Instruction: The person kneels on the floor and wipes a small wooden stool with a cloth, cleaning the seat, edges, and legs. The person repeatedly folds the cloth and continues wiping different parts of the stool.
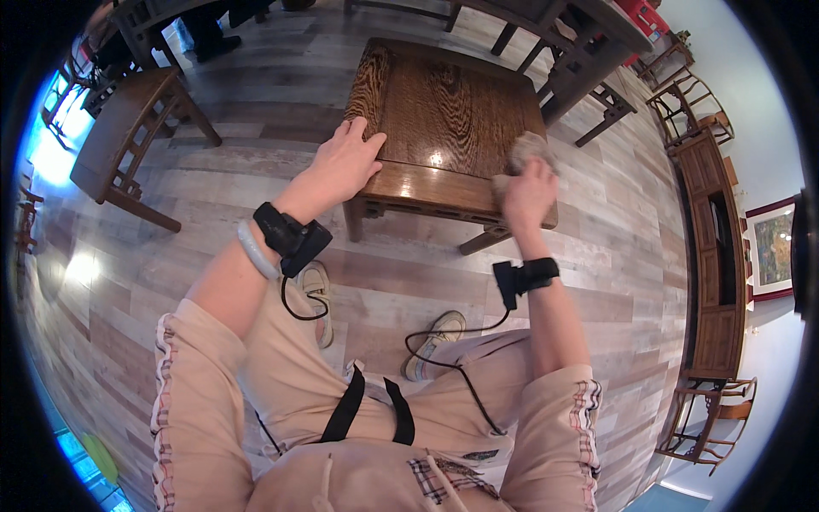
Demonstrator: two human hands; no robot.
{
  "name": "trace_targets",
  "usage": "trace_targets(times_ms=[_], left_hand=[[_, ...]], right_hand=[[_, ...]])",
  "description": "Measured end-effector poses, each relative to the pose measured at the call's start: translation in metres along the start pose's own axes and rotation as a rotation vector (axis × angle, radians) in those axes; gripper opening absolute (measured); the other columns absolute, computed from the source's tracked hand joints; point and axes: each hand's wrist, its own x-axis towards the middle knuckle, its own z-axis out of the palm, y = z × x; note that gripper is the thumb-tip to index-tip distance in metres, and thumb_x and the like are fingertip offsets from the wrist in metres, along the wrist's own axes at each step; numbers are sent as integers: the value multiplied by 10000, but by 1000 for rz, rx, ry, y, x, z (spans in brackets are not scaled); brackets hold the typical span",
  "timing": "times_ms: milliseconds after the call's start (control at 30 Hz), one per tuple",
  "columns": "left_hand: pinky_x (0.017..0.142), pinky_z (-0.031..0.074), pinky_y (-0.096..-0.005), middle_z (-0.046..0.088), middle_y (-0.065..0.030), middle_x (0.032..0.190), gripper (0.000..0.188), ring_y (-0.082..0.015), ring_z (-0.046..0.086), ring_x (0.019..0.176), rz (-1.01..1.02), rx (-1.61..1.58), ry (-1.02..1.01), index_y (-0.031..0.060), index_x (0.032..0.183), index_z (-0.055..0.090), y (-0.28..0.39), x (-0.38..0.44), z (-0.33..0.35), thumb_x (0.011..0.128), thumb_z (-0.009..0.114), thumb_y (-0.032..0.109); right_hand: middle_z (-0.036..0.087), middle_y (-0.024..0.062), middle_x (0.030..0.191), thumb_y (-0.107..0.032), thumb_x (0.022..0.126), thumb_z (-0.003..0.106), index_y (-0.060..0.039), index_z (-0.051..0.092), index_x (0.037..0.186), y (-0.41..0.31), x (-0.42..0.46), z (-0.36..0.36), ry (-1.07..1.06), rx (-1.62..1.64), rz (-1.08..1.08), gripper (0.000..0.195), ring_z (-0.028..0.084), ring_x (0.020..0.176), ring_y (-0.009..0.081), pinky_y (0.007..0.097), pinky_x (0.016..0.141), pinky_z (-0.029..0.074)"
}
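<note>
Before me stands a low dark wooden stool (429, 115) with a glossy, strongly grained top. My left hand (349, 157) rests on its near left corner, thumb and fingers spread over the edge, with nothing in it. At the near right corner my right hand (532, 192) presses a greyish-brown cloth (532, 153) against the top and its edge. The cloth is blurred and partly covered by my fingers. A black strapped device sits on each wrist, and a cable runs from each one.
To the left is another wooden stool (125, 128). Dark table legs (576, 83) rise beyond the right far corner. A wooden cabinet (710, 256) and armchairs (710, 422) line the right wall. At the upper left, a person's dark shoe (221, 48) shows on the plank floor (608, 307).
</note>
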Motion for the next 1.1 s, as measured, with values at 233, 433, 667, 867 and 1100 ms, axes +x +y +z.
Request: trace_targets(times_ms=[233, 433, 667, 867, 1100], left_hand=[[972, 481, -440, 466, -213, 1289, 444, -397, 515, 1205, -30, 40, -52, 23, 1313, 521, -6, -4, -2, 918, 662, 167], [1008, 459, -438, 457, -230, 1299, 460, -410, 501, 1220, 18, -26, -10, 25, 1339, 509, -7, -5, -1, 927, 652, 171], [1092, 365, -542, 348, -241, 1452, 701, -454, 333, 1376, -37, -21, -99, 87, 1461, 406, -7, -9, 3, 883, 713, 338], [1118, 197, -728, 114, -148, 1640, 1080, -452, 92, 1495, 79, 188, -194, 267, 1577, 215, 16, -26, 9, 710, 817, 494], [1076, 342, -702, 149, -50, 1649, 1093, -407, 222, 1480, 79, 285, -249, 330, 1554, 253, 7, -20, -5, 663, 884, 297]], right_hand=[[546, 121, 1377, 21, 719, 570, -64, 577, 1286, -135, -40, -55, -81, 591, -581, 573, 538, 1122, 310, 429, 898, 424], [569, 119, 1356, -4, 800, 545, -67, 580, 1268, -24, 5, -29, -95, 251, -140, 474, 545, 1135, 370, 488, 932, 440], [567, 195, 1310, -259, 890, 570, -66, 535, 1281, 18, 17, -24, -215, 164, 472, 437, 569, 1123, 433, 524, 945, 446], [621, 310, 1126, -393, 908, 591, -3, 521, 1178, 44, 18, -7, -219, 265, 476, 479, 601, 1017, 498, 548, 879, 487], [651, 335, 1030, -417, 928, 576, 41, 556, 1083, 43, 9, -18, -268, 270, 466, 483, 611, 1032, 502, 546, 881, 483]])
